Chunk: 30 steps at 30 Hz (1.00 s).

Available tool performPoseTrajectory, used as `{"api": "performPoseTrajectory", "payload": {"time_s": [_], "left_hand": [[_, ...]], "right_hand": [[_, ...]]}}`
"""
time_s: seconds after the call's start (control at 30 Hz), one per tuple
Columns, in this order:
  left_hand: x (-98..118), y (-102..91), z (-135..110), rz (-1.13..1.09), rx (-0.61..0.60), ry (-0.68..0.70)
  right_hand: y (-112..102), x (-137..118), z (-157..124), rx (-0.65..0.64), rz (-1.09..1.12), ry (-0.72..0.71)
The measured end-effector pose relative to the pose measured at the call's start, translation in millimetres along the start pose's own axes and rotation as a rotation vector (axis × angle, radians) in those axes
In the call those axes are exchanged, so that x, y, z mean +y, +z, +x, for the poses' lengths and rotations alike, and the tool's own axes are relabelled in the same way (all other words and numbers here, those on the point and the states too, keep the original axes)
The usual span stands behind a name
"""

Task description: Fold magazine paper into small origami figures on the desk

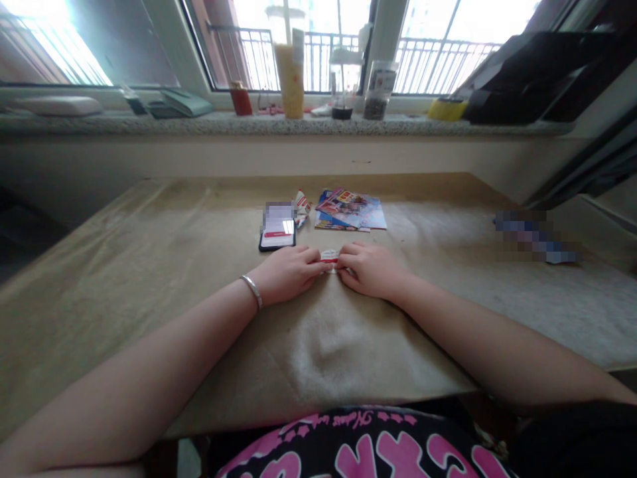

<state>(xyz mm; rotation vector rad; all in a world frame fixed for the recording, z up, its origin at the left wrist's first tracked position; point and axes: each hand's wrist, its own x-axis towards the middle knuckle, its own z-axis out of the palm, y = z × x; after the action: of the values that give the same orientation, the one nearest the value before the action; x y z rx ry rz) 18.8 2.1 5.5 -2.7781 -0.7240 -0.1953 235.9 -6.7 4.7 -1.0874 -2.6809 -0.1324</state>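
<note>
Between my two hands is a small piece of white paper with red print (329,255), pinched at both sides close to the tabletop. My left hand (291,273), with a silver bracelet on its wrist, has its thumb and fingers closed on the left side of the paper. On the right side, my right hand (371,269) grips it with curled fingers. The fingers hide much of the paper, so its full shape cannot be made out. A phone with a lit screen (279,229) lies just beyond my left hand.
Beyond my hands are a folded red-and-white paper piece (301,206) and a stack of colourful printed sheets (351,211). A blurred item (537,238) lies at the table's right. Cups, including a tall yellow-filled one (290,79), line the granite windowsill (313,126). A beige cloth (199,338) covers the table.
</note>
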Motion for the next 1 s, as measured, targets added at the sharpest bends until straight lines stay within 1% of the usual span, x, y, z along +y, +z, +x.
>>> {"api": "performPoseTrajectory", "payload": {"time_s": [0.13, 0.27, 0.4, 0.53, 0.7, 0.87, 1.0], "left_hand": [[-1, -3.5, 0, -0.01, -0.019, -0.029], [-3, -6.2, -1, -0.034, -0.041, -0.054], [-3, -5.5, -2, -0.075, -0.035, -0.066], [-2, -2.8, -2, -0.102, -0.013, -0.091], [0, -1.2, -1, -0.041, 0.001, -0.077], [2, -3.4, -1, 0.013, -0.002, -0.058], [2, -4.0, -1, 0.02, 0.021, -0.057]], "right_hand": [[-4, -4, 1, -0.021, 0.008, 0.051], [-6, -3, -1, -0.043, -0.029, 0.107], [-7, 1, -3, -0.061, -0.043, 0.117], [-3, 3, -3, -0.026, -0.047, 0.099], [2, 5, -1, 0.068, -0.022, 0.128], [3, 5, 0, 0.029, 0.019, 0.166], [4, 5, 0, 0.033, 0.025, 0.187]]}}
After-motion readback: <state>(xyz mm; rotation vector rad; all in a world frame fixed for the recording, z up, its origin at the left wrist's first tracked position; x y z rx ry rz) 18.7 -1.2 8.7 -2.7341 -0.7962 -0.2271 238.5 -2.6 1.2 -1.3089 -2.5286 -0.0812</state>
